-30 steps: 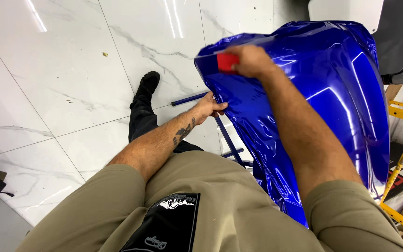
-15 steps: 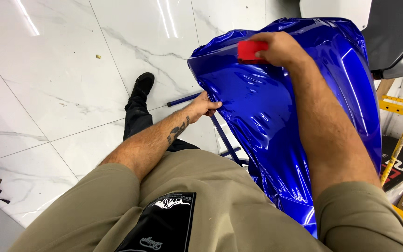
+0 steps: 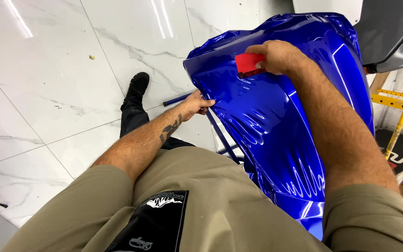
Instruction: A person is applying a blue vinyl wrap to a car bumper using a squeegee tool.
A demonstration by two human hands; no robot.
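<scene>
While gripped, red squeegee (image 3: pixel 249 64) on film (image 3: pixel 276 116)

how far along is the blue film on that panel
Done: glossy blue film covers the whole panel. In hand: the right hand presses a red squeegee near the top while the left hand pulls the film's edge. Left: wrinkles low down.

Right hand (image 3: pixel 280 57) presses a flat red plastic squeegee (image 3: pixel 250 64) against glossy blue vinyl film (image 3: pixel 276 116) draped over a curved panel. Left hand (image 3: pixel 197 103) grips the film's left edge, pulling it taut; wrinkles show lower down. Black shoe (image 3: pixel 138 85) on white marble floor tiles (image 3: pixel 47 84). Yellow metal stand (image 3: pixel 397 105) at right
</scene>
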